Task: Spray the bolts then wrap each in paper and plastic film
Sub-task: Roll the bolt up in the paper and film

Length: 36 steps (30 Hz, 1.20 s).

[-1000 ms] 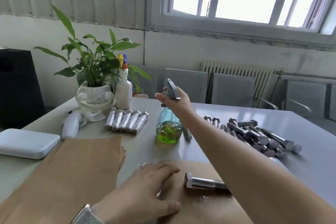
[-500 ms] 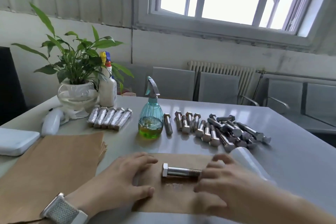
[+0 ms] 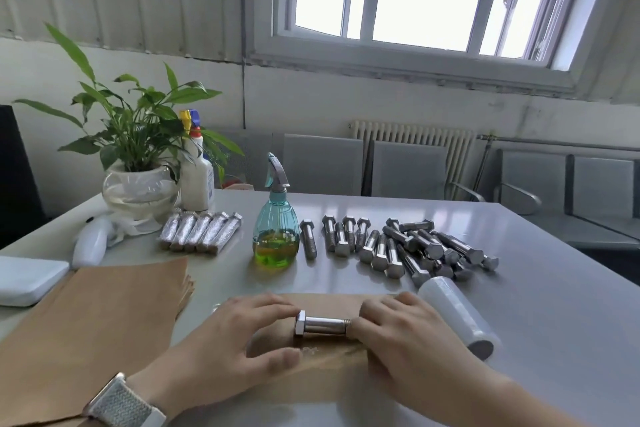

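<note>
Steel between my fingertips: the bolt (image 3: 322,326) lies across a brown paper sheet (image 3: 332,364), my left hand (image 3: 239,340) with relaxed, nearly straight fingers at its hex head, my right hand (image 3: 398,336) curled lightly over the threaded end; whether it truly pinches, I cannot tell. I judge spraying finished for this one and wrapping begun; next I must roll paper round the shank. Both palms face down, wrists low. Beyond my fingers stands the spray bottle (image 3: 276,229), loose bolts (image 3: 408,250) right of it; film roll (image 3: 457,315) beside my right hand.
</note>
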{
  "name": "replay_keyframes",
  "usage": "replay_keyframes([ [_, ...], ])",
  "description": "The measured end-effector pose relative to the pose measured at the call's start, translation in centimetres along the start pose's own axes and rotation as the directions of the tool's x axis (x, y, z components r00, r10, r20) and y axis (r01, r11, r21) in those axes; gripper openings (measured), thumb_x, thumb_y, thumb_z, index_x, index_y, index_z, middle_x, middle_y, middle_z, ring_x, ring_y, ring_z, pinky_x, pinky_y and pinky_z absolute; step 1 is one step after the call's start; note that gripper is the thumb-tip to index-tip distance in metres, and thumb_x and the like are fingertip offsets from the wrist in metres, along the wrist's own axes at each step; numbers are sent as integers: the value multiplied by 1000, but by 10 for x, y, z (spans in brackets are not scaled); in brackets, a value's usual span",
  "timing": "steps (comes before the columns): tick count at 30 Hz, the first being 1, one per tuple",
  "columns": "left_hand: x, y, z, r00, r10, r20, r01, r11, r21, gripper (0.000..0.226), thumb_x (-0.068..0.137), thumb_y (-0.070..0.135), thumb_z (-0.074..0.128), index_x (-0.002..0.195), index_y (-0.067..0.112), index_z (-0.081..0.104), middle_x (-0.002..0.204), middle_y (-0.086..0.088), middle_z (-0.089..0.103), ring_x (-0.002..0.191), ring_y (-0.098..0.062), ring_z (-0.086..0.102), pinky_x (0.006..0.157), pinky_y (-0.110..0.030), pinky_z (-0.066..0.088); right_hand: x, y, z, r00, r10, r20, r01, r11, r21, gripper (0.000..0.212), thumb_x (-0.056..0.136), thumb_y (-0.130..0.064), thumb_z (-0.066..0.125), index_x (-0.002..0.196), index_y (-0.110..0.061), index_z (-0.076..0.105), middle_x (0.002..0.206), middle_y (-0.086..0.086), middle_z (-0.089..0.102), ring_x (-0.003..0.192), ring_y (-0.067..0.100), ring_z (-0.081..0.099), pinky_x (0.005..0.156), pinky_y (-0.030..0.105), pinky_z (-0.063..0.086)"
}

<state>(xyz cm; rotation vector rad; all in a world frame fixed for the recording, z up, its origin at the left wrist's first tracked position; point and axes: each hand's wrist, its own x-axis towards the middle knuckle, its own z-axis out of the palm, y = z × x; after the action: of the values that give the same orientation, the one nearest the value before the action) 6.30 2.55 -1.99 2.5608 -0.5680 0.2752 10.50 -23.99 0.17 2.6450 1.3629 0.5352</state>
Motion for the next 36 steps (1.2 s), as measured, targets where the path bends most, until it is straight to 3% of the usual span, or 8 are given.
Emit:
replay_keyframes([
  [4, 4, 0, 2, 1000, -13, 4, 12, 992, 126, 87, 60, 98, 40, 133, 51, 46, 127, 47, 32, 118, 26, 21, 101, -1, 8, 15, 6, 2, 996, 51, 73, -58, 994, 96, 13, 87, -35, 52, 98, -30, 57, 104, -9, 60, 94, 18, 60, 76, 32, 40],
  [8, 14, 2, 1, 999, 6, -36, 2, 978, 209, 88, 59, 100, 39, 122, 41, 60, 120, 35, 50, 107, 19, 37, 102, -8, 18, 30, 15, 3, 984, 168, 56, -174, 975, 137, 8, 90, -35, 52, 95, -28, 53, 98, -6, 68, 92, 21, 61, 84, 32, 36],
  [12, 32, 3, -1, 999, 0, -44, 15, 937, 349, 61, 68, 88, 38, 84, 32, 56, 91, 19, 57, 82, 0, 52, 93, -24, 34, 40, 22, 6, 969, 226, 101, -240, 957, 164, 5, 87, -34, 57, 90, -32, 54, 94, -3, 70, 92, 22, 61, 89, 32, 35],
  [17, 48, 9, 2, 995, -60, -83, 90, 900, 427, 45, 67, 76, 35, 78, 34, 47, 80, 18, 52, 73, -4, 44, 78, -25, 29, 42, 22, 13, 951, 295, 89, -307, 925, 221, 4, 85, -34, 58, 86, -32, 55, 94, -7, 72, 90, 18, 62, 88, 31, 32],
  [24, 52, 21, 14, 963, -126, -239, 217, 888, 406, 23, 73, 54, 50, 75, 31, 49, 79, 16, 56, 67, -7, 39, 75, -24, 24, 31, 19, 17, 921, 342, -185, -316, 935, 160, 55, 62, -52, 83, 107, -31, 60, 109, -9, 64, 103, 18, 61, 89, 37, 41],
  [28, 56, 30, 14, 952, -161, -261, 265, 860, 436, 25, 75, 55, 49, 74, 30, 51, 81, 14, 62, 70, -6, 46, 78, -25, 26, 27, 12, 24, 945, 235, -229, -220, 971, 89, 21, 64, -38, 83, 69, -32, 64, 77, -13, 59, 74, 15, 59, 73, 36, 31],
  [32, 61, 33, 12, 943, -198, -266, 307, 823, 477, 30, 77, 58, 50, 76, 29, 58, 84, 11, 68, 73, -10, 48, 80, -28, 29, 26, 15, 28, 961, 268, -65, -240, 927, 288, 9, 88, -40, 64, 88, -35, 72, 87, -14, 60, 86, 11, 61, 79, 33, 26],
  [36, 64, 38, 12, 931, -232, -282, 352, 779, 520, 36, 80, 61, 49, 90, 29, 62, 89, 9, 69, 86, -14, 57, 84, -32, 32, 31, 19, 29, 957, 289, 28, -273, 863, 425, 9, 87, -38, 69, 93, -32, 73, 88, -19, 49, 94, 9, 57, 74, 20, 30],
])
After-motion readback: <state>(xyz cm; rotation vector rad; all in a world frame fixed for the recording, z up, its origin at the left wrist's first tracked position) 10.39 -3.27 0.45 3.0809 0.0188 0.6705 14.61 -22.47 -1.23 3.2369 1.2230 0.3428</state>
